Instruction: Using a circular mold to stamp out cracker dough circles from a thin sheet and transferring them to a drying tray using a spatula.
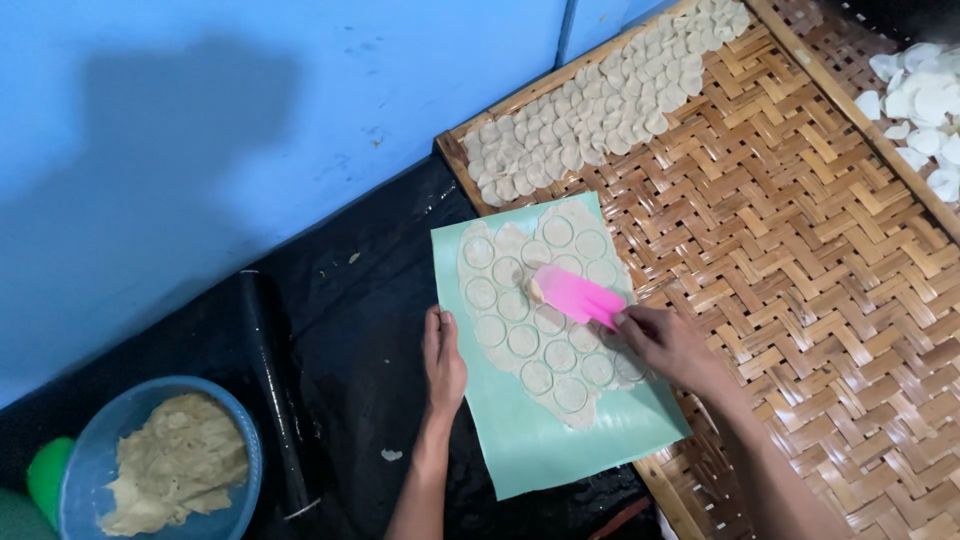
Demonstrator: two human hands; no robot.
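Pink scraper (575, 295), gripped in the right hand (665, 345), is lifting a cut round off the dough sheet (540, 320). Left hand (443, 360) lies flat and open, steadying the green mat (560, 440). Next move calls for a shallow blade angle.

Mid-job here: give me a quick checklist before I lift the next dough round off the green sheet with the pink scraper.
1. Left hand flat on the green sheet, steadying its edge: ok.
2. Right hand gripping the pink scraper: ok.
3. Scraper tip at a cut round in the dough sheet: ok; whether it is under the round, cannot tell.
4. Rounds cut cleanly through: cannot tell.
5. Bare space on the woven tray beside the laid rounds: ok.
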